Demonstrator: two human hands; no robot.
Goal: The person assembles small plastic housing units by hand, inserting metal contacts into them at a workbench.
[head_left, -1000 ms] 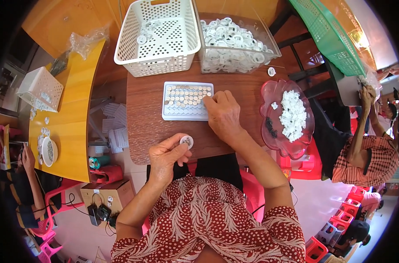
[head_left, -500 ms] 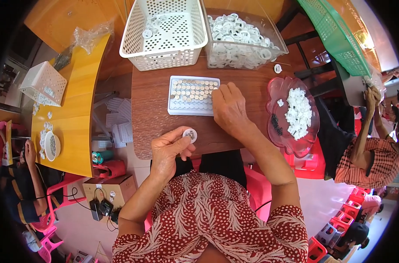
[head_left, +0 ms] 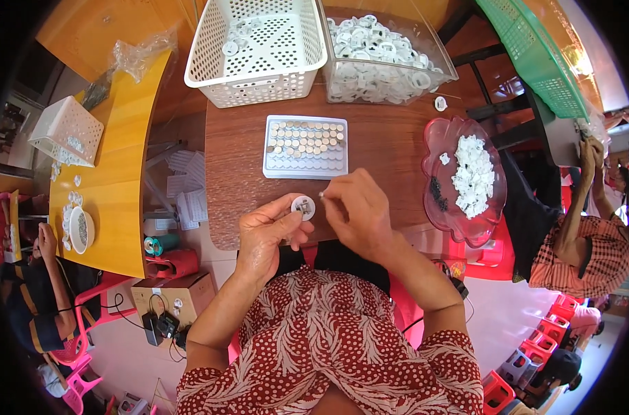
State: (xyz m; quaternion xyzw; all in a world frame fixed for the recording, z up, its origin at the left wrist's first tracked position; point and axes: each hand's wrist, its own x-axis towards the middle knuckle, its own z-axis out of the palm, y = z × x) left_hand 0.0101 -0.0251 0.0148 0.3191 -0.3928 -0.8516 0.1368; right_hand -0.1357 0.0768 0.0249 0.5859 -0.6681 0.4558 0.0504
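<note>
Since the last frame, the right grip point(head_left: 361, 211) has left the right edge of the pale tray point(head_left: 273, 171) and swung down and inward, toward the left grip point(head_left: 262, 232), which has barely shifted. From my end I see the round white plastic piece point(head_left: 303, 207) pinched between the left thumb and fingers, its open face up, metal-looking fittings inside. The right thumb and forefinger close on a small pale item point(head_left: 321, 196), too tiny for me to identify; it sits just beside the round piece, apart from it. The left forearm rises from below with the thumb on top; the right one slants in from lower right, back of the hand up, fingertips pointing left. Beyond both, coin-like metal discs point(head_left: 307, 140) stand in rows in the tray on the brown bench point(head_left: 383, 149).
</note>
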